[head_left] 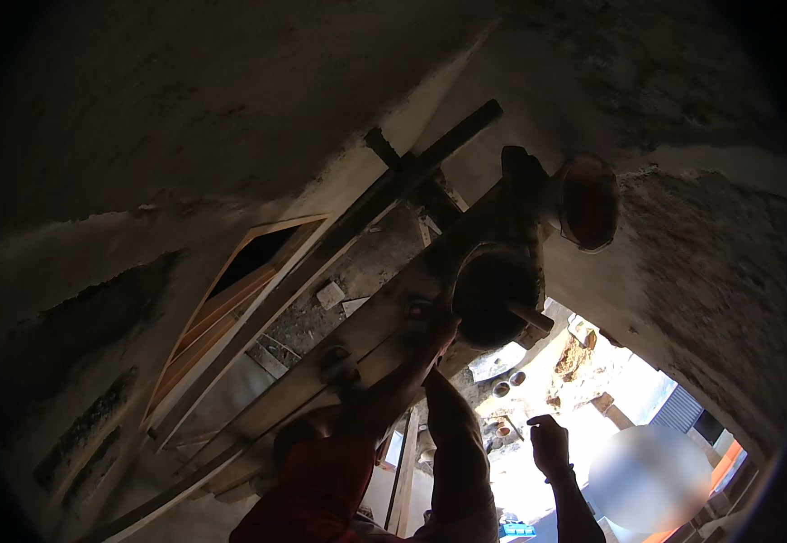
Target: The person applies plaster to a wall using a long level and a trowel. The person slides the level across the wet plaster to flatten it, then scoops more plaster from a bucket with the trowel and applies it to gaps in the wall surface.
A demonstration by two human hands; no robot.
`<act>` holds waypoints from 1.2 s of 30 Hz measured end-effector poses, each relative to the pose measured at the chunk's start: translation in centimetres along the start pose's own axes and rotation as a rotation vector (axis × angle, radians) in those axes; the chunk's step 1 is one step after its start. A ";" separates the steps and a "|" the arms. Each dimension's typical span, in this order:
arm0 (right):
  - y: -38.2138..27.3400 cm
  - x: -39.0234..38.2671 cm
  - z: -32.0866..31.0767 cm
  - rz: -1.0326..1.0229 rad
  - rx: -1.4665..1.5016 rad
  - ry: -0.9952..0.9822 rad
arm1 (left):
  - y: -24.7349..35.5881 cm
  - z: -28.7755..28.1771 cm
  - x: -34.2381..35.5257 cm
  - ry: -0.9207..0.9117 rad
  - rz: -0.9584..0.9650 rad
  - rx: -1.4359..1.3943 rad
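My left hand (440,333), at the end of an arm in a red sleeve, reaches to the near-left rim of a dark round bucket (495,290). Its fingers are in deep shadow, so I cannot see whether they grip the rim. A short stick-like handle (531,317) juts over the bucket's right side. The bucket rests on a wooden plank platform (384,330). Lower right, my right hand (551,445) shows as a dark silhouette against bright ground, wrist banded, fingers curled in, with nothing seen projecting from them.
Beyond the bucket is a second round vessel (590,204), reddish inside. A long timber (321,262) slants beside the platform, past a wood-framed opening (231,299). Rough walls (701,244) close in. Below lie rubble (330,294) and several round containers (502,389).
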State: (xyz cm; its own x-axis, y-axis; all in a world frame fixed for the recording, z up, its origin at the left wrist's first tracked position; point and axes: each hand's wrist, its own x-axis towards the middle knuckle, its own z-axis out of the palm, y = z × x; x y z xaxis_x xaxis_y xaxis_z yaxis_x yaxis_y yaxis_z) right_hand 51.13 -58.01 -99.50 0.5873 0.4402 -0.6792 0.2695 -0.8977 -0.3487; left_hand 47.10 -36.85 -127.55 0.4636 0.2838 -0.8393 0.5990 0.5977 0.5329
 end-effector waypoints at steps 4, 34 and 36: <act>-8.8 7.9 1.2 -0.457 0.205 0.164 | -7.8 -4.5 4.1 -0.034 0.151 0.176; -36.0 35.3 28.9 -0.546 0.268 -0.825 | -21.0 -58.6 -59.3 2.900 0.051 0.621; -36.0 34.5 28.3 -0.530 0.246 -0.783 | -18.5 -62.5 -62.7 2.858 -0.097 0.294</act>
State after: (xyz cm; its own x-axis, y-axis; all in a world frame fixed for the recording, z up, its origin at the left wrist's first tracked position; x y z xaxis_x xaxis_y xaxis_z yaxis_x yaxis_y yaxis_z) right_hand 40.14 -9.85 -128.66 -0.2616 0.7551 -0.6011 0.1338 -0.5884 -0.7974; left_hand -33.86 -18.82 -91.50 -0.4989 0.0478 0.8653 0.6568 0.6723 0.3416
